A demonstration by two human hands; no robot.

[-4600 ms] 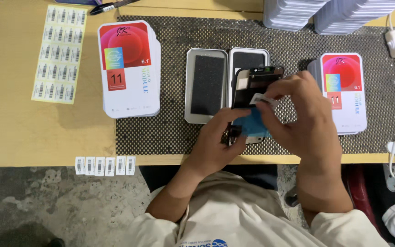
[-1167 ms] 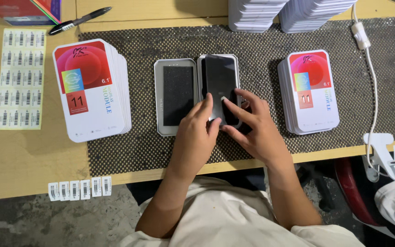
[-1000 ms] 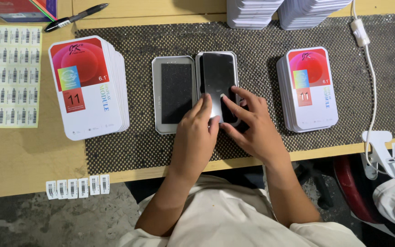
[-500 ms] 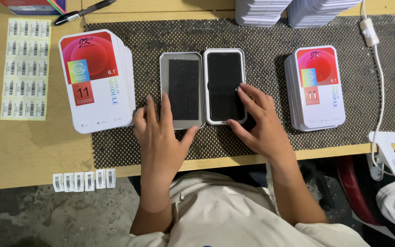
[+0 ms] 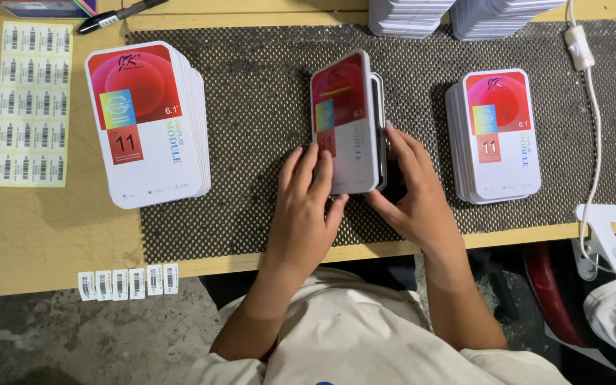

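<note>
The left hand [image 5: 306,214] lay with its fingers flat against the printed lid of a slim white hinged case with a red and multicoloured front panel [image 5: 344,125]; its grip was released, pressing rather than grasping. The right hand [image 5: 411,196] held the case by its 3 o'clock edge, grip curled lightly round the side wall and the lower corner. The case stood at the centre of the dark perforated anti-slip mat [image 5: 265,150], lid tilted and nearly down on its base; a narrow gap remained visible along the 3 o'clock edge.

At 9 o'clock from the case, a tall stack of identical white cases with red printed fronts [image 5: 147,125] rested on the mat's edge. At 3 o'clock, a lower stack of the same cases [image 5: 497,135] rested on the mat. At 12 o'clock, two stacks of plain white trays [image 5: 458,14] stood at the far edge. A yellow sheet of barcode labels [image 5: 31,103] lay on the wooden surface [image 5: 44,235] well to 9 o'clock, a black marker pen [image 5: 122,13] at 11 o'clock, and a strip of small labels [image 5: 128,282] at 7 o'clock. A white cable [image 5: 587,114] ran down the 3 o'clock side.

Judged progress: closing was almost complete; full seating of the lid and transfer to a stack appeared outstanding.
</note>
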